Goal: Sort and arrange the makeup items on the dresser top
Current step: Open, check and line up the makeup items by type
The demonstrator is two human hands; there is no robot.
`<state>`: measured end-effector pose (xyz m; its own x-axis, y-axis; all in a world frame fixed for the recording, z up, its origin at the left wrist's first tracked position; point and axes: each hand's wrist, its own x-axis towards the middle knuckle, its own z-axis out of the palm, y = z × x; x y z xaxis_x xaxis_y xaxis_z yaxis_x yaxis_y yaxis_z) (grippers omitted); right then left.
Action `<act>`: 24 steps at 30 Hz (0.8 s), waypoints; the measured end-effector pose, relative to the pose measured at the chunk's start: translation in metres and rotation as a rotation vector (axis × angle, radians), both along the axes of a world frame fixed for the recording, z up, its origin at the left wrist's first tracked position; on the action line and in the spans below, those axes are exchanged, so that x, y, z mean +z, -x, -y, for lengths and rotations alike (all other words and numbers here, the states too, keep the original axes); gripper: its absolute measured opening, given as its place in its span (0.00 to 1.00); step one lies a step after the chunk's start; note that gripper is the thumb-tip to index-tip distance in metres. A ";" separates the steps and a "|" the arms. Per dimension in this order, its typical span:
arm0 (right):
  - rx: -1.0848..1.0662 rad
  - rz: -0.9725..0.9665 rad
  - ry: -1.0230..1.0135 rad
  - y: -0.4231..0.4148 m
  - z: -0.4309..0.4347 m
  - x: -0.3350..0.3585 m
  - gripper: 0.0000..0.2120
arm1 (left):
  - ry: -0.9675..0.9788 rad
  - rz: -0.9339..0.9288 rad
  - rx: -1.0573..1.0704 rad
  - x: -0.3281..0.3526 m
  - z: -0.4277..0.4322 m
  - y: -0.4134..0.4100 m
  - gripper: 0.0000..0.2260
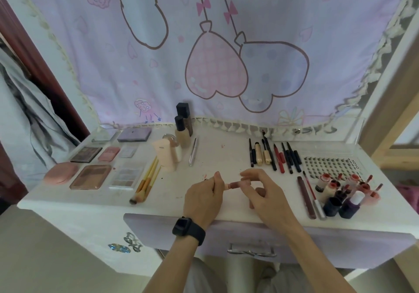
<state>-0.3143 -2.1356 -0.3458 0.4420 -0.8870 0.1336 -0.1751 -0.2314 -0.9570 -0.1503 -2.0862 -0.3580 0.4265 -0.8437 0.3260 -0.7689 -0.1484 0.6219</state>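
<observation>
1. A pale lilac cloth (226,31) printed with heart-shaped balloons hangs behind the dresser, and its fringed hem reaches the back edge.
2. The white tabletop (222,156) carries makeup in groups, with bare space in the front middle.
3. A lilac drawer (317,242) with a metal handle sits under the front edge.
4. The palettes (90,177) lie flat in rows at the left, with a round pink compact (60,173) at the outer end.
5. A clear lash tray (328,165) lies flat at the right rear.
6. The left hand (203,199) is over the front middle, its fingers curled round one end of a small pink tube (234,185).
7. The right hand (267,195) pinches the tube's other end with its fingertips.
8. A cluster of small lip bottles (344,193) stands at the front right, in front of the lash tray.
9. Two foundation bottles (182,134) stand upright at the back, left of centre.
10. The pencils and mascaras (274,156) lie side by side just left of the lash tray.
11. The brushes (147,179) lie bunched beside the palettes, bristles toward the front.
12. The tube is held level between both hands, just above the tabletop.
13. A black watch (188,228) is on the left wrist.
</observation>
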 end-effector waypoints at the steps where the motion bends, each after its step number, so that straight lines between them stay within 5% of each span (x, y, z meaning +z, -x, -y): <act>1: -0.011 -0.019 -0.012 -0.001 0.001 0.001 0.06 | 0.009 -0.024 -0.004 0.000 0.000 0.000 0.23; 4: -0.041 -0.079 0.006 -0.003 0.001 0.001 0.14 | 0.026 -0.151 -0.021 -0.001 0.000 -0.003 0.23; 10: -0.099 0.137 -0.112 0.000 0.006 0.000 0.11 | 0.056 -0.375 -0.181 0.009 -0.006 -0.011 0.03; 24: -0.065 0.160 -0.091 0.003 0.007 0.000 0.08 | 0.010 -0.618 -0.214 0.021 -0.008 -0.019 0.07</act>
<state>-0.3171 -2.1429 -0.3455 0.3634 -0.9244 0.1159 -0.0309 -0.1362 -0.9902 -0.1309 -2.0778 -0.3370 0.3605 -0.9290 0.0830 -0.2816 -0.0236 0.9592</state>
